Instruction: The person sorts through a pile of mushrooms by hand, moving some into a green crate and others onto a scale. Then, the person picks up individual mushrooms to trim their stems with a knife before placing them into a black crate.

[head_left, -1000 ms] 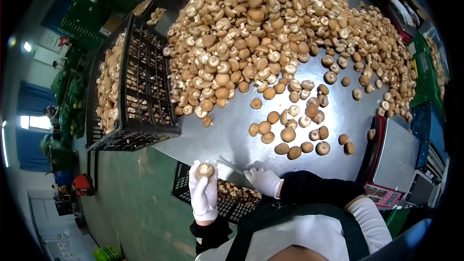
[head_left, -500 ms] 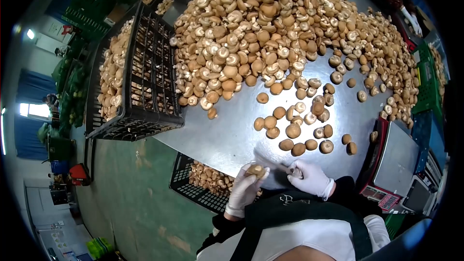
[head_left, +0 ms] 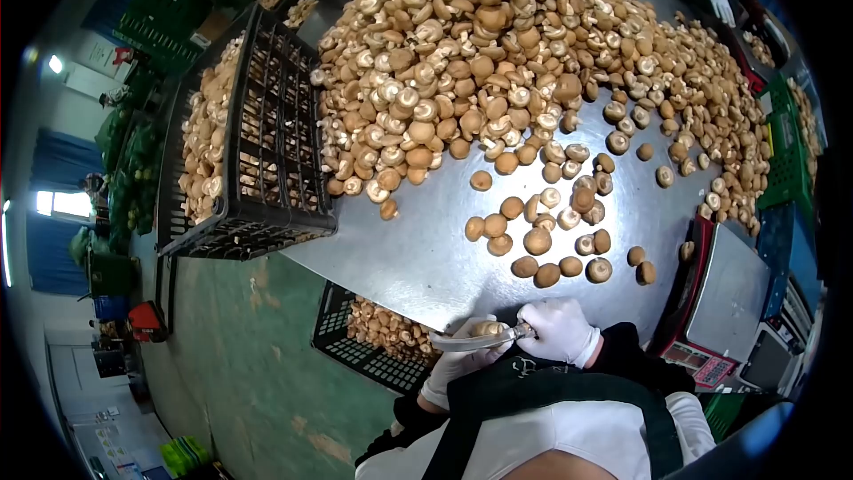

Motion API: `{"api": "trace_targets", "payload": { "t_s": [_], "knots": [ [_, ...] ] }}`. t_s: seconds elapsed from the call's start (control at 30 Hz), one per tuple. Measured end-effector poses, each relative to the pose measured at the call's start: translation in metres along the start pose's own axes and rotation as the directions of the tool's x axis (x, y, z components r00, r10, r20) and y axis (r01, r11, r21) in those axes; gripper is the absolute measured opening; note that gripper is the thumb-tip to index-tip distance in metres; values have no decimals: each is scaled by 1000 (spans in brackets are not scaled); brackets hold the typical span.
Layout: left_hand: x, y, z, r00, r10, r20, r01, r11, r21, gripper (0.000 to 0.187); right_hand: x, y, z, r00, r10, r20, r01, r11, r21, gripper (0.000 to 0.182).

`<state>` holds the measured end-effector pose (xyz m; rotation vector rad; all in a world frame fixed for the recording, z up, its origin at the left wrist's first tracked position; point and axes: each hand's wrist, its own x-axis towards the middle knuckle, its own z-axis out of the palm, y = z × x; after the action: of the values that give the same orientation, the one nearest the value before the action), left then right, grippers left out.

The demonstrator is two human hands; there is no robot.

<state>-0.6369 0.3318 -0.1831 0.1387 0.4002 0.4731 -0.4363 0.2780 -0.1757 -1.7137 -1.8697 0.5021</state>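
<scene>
My left hand (head_left: pixel 458 357), in a white glove, is closed on a brown mushroom (head_left: pixel 486 329) at the near edge of the metal table. In my right hand (head_left: pixel 560 331), also gloved, is a knife with a curved metal blade (head_left: pixel 471 341). The blade lies across the near side of the mushroom and partly covers it; whether it cuts in cannot be seen. Beyond my hands, several loose mushrooms (head_left: pixel 537 241) lie on the metal table (head_left: pixel 400 253), with a large mushroom heap (head_left: pixel 480 62) behind them.
A black crate (head_left: pixel 275 124) full of mushrooms stands on the left. Below the table edge sits another black crate (head_left: pixel 373 357) holding mushrooms. To the right is a scale (head_left: pixel 724 289), with a green crate (head_left: pixel 782 147) behind it. Another person's gloved hand (head_left: pixel 716 0) shows at the far right.
My right hand has brought the knife blade from above the table to the mushroom in my left hand. Both hands are closer together. The other person's gloved hand has moved left and up.
</scene>
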Motion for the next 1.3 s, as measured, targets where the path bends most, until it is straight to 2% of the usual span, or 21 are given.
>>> {"api": "trace_targets", "payload": {
  "t_s": [0.1,0.17,0.2,0.3,0.37,0.43,0.5,0.57,0.63,0.67,0.77,0.9,0.97,1.0,1.03,1.1,1.13,1.17,1.23,1.27,1.3],
  "knots": [
    [-8,-1,-9,989,48,-139,-33,994,106,47,5,1,6,1000,-25,13,25,998,51,14],
    [-19,1,-24,960,40,-277,64,933,355,53,8,1,10,993,-13,119,8,999,37,14],
    [-27,4,-21,941,55,-335,8,983,183,53,7,5,16,992,-16,123,11,999,42,14],
    [-55,18,-17,905,23,-424,63,980,187,52,-3,28,27,964,56,262,-73,996,56,17],
    [-66,20,-10,882,38,-471,67,977,204,53,-13,38,26,886,210,414,-188,978,-94,22],
    [-73,18,-7,838,85,-539,22,982,189,52,-17,32,23,855,226,467,-202,974,-102,25],
    [-75,20,-16,843,100,-528,14,978,206,51,-18,27,25,863,164,477,-168,985,-34,25],
    [-72,25,-24,914,125,-387,-39,974,224,56,-16,21,36,902,136,409,-157,988,16,23],
    [-60,37,-18,947,195,-257,-167,978,128,54,-9,14,44,895,133,425,-160,987,26,23],
    [-55,42,-10,943,210,-258,-181,975,132,52,-3,11,43,882,99,460,-159,983,93,21],
    [-50,52,-7,945,242,-221,-230,970,76,51,-2,7,52,959,121,257,-182,957,227,15],
    [-47,58,-1,931,249,-268,-219,966,138,50,18,16,66,965,175,194,-233,914,333,16],
    [-41,60,7,937,260,-235,-226,961,161,48,29,15,92,987,-13,163,-40,946,320,22],
    [-39,60,13,924,282,-258,-232,950,209,49,31,15,111,962,-106,252,-42,853,520,23],
    [-38,63,15,949,257,-185,-215,952,220,49,29,10,127,924,-221,311,-62,717,695,24],
    [-37,66,21,951,270,-148,-232,944,234,49,20,-12,129,872,-217,439,-207,649,732,21],
    [-37,68,21,957,265,-118,-234,945,228,48,20,-16,117,858,-204,471,-179,741,647,18],
    [-36,67,24,939,315,-136,-259,911,321,48,24,-11,113,864,-198,462,-176,742,647,18],
    [-28,69,19,928,347,-139,-260,866,428,46,26,2,102,946,-26,324,-74,954,291,20],
    [-20,66,17,896,403,-184,-228,776,588,43,27,8,96,956,66,285,-88,994,66,20],
    [-4,60,23,860,464,-213,-179,664,726,40,23,16,100,957,70,281,-92,994,66,20]
  ]
}}
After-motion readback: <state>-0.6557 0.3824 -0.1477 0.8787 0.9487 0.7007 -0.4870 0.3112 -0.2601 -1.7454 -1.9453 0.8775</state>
